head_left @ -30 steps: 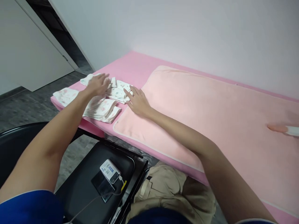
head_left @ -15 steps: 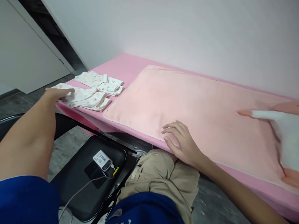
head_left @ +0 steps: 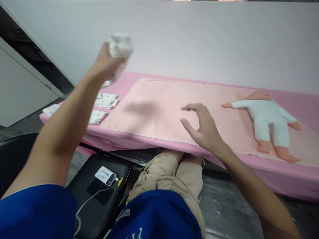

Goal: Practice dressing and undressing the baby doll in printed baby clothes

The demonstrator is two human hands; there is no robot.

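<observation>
My left hand (head_left: 109,64) is raised over the far left of the table, closed around a white patterned baby garment (head_left: 121,46), which is smeared by motion. Its shadow falls on the pale pink mat (head_left: 169,116). Above the mat's front edge hovers my right hand (head_left: 204,129), thumb and fingers apart, holding nothing. More folded white baby clothes (head_left: 107,100) lie at the table's left end, partly hidden behind my left arm. To the right a baby doll (head_left: 266,113) in a white bodysuit lies on its back on the mat.
A pink cloth (head_left: 264,166) covers the table, which stands against a white wall (head_left: 174,39). Below on the left, a black chair seat (head_left: 84,205) carries a white power bank (head_left: 106,175) with a cable and a dark flat phone-like object (head_left: 99,191).
My left hand has lifted a garment from the clothes at the left end and swung up and right. My right hand has moved up and slightly right. The view has turned right, showing the whole doll.
</observation>
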